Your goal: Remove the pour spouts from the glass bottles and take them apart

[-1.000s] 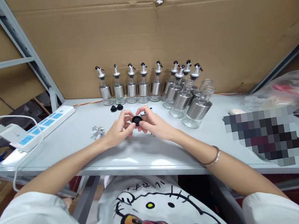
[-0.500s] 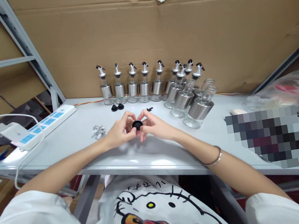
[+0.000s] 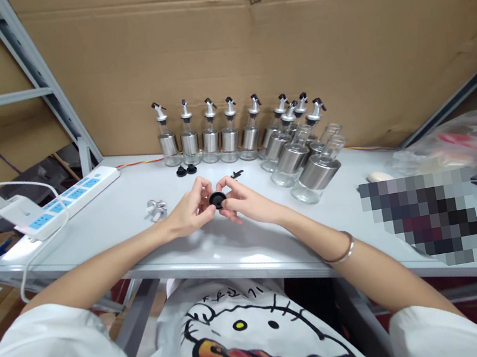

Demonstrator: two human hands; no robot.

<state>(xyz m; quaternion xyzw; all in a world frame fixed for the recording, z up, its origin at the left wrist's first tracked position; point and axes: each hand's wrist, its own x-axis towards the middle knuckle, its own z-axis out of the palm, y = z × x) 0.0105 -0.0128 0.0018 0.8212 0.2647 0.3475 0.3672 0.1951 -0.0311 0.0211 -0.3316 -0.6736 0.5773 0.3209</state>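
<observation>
Black round part (image 3: pixel 218 200), held over the table (image 3: pixel 204 250) between my 2 hands: the grip of my left hand (image 3: pixel 190 211) is pinched on its left rim, that of my right hand (image 3: pixel 245 200) on its right, so neither is nearer. Its hollow face is turned up toward me, its axis roughly toward my body; the small black lever (image 3: pixel 237 174) lies just beyond my right hand.

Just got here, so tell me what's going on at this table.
A person's left hand and right hand together hold a round black part above the table. Two small black stoppers and a thin black piece lie beyond the hands, with silvery parts to the left. Behind stand spouted bottles; bottles without spouts stand toward the right.
</observation>
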